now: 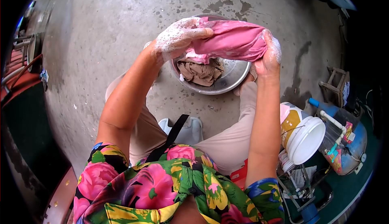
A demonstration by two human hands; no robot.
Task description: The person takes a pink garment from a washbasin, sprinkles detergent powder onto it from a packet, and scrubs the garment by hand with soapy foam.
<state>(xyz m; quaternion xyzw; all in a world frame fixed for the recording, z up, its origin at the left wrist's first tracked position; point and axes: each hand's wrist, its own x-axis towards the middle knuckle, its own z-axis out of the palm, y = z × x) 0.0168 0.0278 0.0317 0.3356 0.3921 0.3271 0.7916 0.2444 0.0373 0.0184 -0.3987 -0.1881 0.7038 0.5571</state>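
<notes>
A wet pink cloth [237, 41] is stretched sideways between my two hands, above a round metal basin [237, 76]. My left hand [176, 38], thick with white suds, is closed on the cloth's left end, thumb lying toward the middle. At the other end, my right hand [270, 56] grips the bunched fabric, with foam over its fingers; part of its grip is hidden by the cloth. Crumpled brown fabric [200, 72] lies in the basin beneath, and part of the pink cloth hangs down toward it.
The basin stands on a concrete floor [97, 33] with wet patches. To the right are a white bucket [306, 141], a blue tank with pipes [350, 147] and a small wooden stool [335, 84]. A pale plastic stool [194, 131] shows between my legs.
</notes>
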